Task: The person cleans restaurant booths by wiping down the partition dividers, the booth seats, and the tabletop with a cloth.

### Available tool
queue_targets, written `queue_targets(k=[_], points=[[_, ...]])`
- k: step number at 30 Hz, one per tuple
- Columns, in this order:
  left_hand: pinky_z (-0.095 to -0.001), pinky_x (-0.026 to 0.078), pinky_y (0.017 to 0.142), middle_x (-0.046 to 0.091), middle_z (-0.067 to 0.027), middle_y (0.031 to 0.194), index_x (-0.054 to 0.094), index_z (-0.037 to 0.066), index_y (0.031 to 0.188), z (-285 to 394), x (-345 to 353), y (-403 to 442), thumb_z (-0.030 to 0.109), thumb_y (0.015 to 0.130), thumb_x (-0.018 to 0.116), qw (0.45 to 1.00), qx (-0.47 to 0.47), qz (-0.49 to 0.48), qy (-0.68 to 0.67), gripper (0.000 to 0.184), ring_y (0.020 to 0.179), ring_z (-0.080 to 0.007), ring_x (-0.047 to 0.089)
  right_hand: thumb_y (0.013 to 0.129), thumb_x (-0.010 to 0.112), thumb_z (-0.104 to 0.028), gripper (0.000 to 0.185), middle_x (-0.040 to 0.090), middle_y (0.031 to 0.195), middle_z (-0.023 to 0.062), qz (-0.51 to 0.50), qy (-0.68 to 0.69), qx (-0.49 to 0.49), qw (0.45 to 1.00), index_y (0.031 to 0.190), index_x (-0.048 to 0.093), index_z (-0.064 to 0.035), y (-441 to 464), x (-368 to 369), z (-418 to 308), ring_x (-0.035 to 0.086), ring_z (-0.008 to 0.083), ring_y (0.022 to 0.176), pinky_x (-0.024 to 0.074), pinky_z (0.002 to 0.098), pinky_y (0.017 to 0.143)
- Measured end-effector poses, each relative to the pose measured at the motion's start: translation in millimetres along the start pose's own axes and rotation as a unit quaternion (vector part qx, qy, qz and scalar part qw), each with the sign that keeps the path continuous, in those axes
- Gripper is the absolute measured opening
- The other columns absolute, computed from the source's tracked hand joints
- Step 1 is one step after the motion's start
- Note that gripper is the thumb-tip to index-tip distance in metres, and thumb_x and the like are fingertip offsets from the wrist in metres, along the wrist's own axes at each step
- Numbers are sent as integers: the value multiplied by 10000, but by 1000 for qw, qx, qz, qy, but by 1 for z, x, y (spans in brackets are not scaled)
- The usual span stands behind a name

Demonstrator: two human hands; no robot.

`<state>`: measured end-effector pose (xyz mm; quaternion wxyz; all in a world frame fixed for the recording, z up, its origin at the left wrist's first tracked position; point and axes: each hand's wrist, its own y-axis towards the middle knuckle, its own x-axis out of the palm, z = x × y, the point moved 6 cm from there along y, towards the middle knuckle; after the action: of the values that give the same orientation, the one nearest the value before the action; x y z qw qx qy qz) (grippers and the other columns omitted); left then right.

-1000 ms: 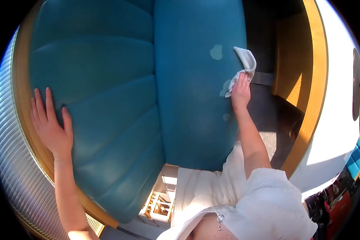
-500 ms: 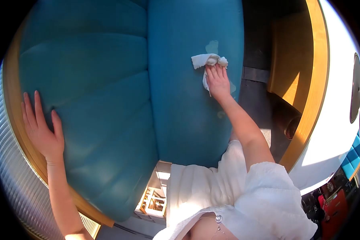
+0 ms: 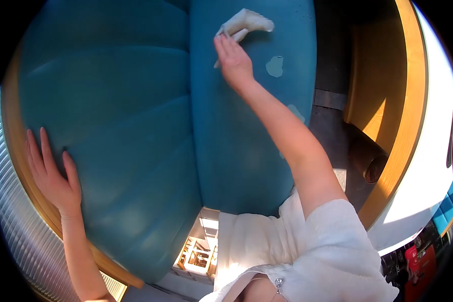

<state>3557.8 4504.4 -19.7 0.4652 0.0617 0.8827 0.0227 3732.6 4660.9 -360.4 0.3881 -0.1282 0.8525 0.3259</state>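
Observation:
Fingers spread, my left hand (image 3: 54, 173) rests on the outer edge of the teal padded backrest (image 3: 126, 126), by its wooden frame. My right hand (image 3: 234, 63) reaches across the teal seat cushion (image 3: 241, 151), with its fingers closed on a white cloth (image 3: 246, 21). The cloth is bunched at the fingertips, and a loose end curves out to the right over the seat. Just right of this hand, a pale worn patch (image 3: 275, 66) shows in the seat surface. Another pale patch (image 3: 296, 112) lies lower, near the seat's front edge, partly beside my forearm.
To the right stands a white table (image 3: 412, 191) with a wooden rim (image 3: 416, 75). Beneath it are a wooden panel (image 3: 375, 75) and a dark cylindrical object (image 3: 372, 163). Ribbed translucent panelling (image 3: 22, 221) runs along the left, behind the backrest's frame.
My right hand has swept the cloth up and left across the seat, toward the backrest, uncovering the pale patch. My left hand stays at the backrest edge; the view has shifted slightly.

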Motion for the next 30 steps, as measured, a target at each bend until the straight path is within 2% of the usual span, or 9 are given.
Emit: queue_targets(k=[3, 7, 10, 11, 13, 15, 19, 21, 30], points=[[-463, 316, 1025, 371, -176, 1401, 430, 48, 1335, -3, -2, -1, 213, 876, 472, 1000, -10, -16, 0, 490, 1267, -387, 367, 885, 436, -182, 450, 428, 1340, 111, -282, -70, -168, 942, 1313, 422, -42, -67, 92, -65, 345, 273, 1298, 218, 429, 1097], [-470, 298, 1034, 353, -208, 1403, 412, 12, 1337, -2, -2, 0, 199, 896, 453, 999, -15, -38, -21, 481, 1281, -402, 344, 846, 420, -139, 499, 399, 1371, 103, -185, -183, -1, 966, 1333, 386, -37, -15, 42, 49, 305, 263, 1326, 166, 436, 1115], [-473, 306, 1023, 348, -217, 1403, 413, 1, 1333, -2, -1, 2, 205, 900, 442, 999, -24, -38, -23, 479, 1278, -409, 343, 826, 482, -119, 431, 458, 1274, 118, -44, -296, 133, 945, 1249, 437, -48, 9, -41, 185, 439, 283, 1203, 381, 402, 980], [-476, 306, 1020, 349, -219, 1402, 415, -1, 1331, -2, 0, 1, 207, 901, 439, 998, -29, -44, -18, 478, 1278, -411, 341, 866, 471, -154, 313, 513, 1167, 120, -56, -222, 253, 940, 1158, 485, -44, 5, -57, 231, 519, 269, 1081, 470, 358, 850], [-479, 304, 1021, 350, -219, 1401, 416, 0, 1331, -1, 0, -1, 209, 900, 439, 998, -37, -45, -19, 479, 1279, -411, 340, 892, 443, -149, 235, 573, 1059, 107, 26, 264, 655, 708, 1073, 529, -26, 18, -110, 217, 556, 282, 953, 490, 351, 789], [-482, 302, 1021, 351, -218, 1401, 417, 1, 1330, -3, 1, -1, 211, 899, 438, 998, -42, -54, -7, 480, 1280, -411, 339, 852, 473, -92, 259, 570, 1085, 98, 22, -180, 221, 958, 1095, 533, -24, 42, -85, 197, 558, 280, 928, 487, 357, 786], [-489, 292, 1027, 351, -225, 1398, 417, -8, 1327, -5, 3, -2, 216, 894, 437, 997, -44, -67, -12, 488, 1280, -416, 336, 737, 549, -104, 413, 566, 1124, 112, -74, -43, -48, 995, 1142, 542, -20, 47, 20, 23, 553, 238, 909, 435, 356, 766], [-490, 287, 1031, 350, -229, 1398, 416, -14, 1325, -3, 2, -2, 216, 893, 436, 997, -41, -72, -9, 490, 1281, -418, 333, 847, 435, -167, 417, 499, 1244, 91, -319, -109, -176, 925, 1246, 492, -60, -8, 95, -33, 435, 230, 1189, 283, 421, 1047], [-503, 279, 1036, 344, -247, 1393, 415, -30, 1319, -5, 2, -3, 207, 888, 446, 996, -48, -73, -31, 493, 1279, -432, 328, 845, 463, -141, 470, 420, 1327, 127, -72, -274, 134, 950, 1298, 416, -23, 58, 6, 169, 378, 325, 1244, 293, 443, 1044]])
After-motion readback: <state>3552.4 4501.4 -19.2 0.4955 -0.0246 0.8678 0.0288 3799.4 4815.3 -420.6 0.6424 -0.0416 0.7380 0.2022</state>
